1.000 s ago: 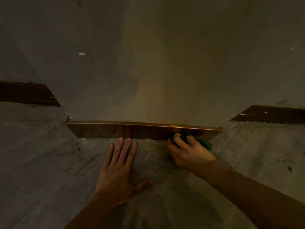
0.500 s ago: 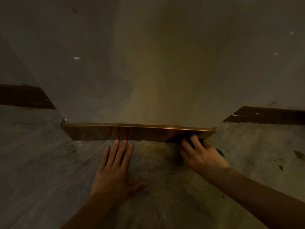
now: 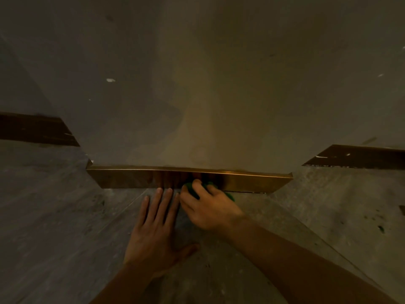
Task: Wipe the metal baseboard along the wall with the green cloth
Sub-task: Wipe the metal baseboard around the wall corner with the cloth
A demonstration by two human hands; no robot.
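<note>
A shiny copper-coloured metal baseboard (image 3: 252,181) runs along the foot of a grey wall, straight ahead of me. My right hand (image 3: 208,207) grips a bunched green cloth (image 3: 192,189) and holds it against the baseboard's face near its middle. Only small bits of the cloth show between and beside the fingers. My left hand (image 3: 155,231) lies flat on the floor with fingers spread, its fingertips just short of the baseboard and right beside my right hand.
The grey wall (image 3: 197,84) rises close in front. Dark brown baseboard strips sit further off at the left (image 3: 35,128) and right (image 3: 359,156). The concrete-like floor (image 3: 317,216) is dusty and stained around my hands.
My right hand has slid the cloth leftward along the baseboard, from its right end to near the middle, beside my left hand. The left hand stays planted on the floor.
</note>
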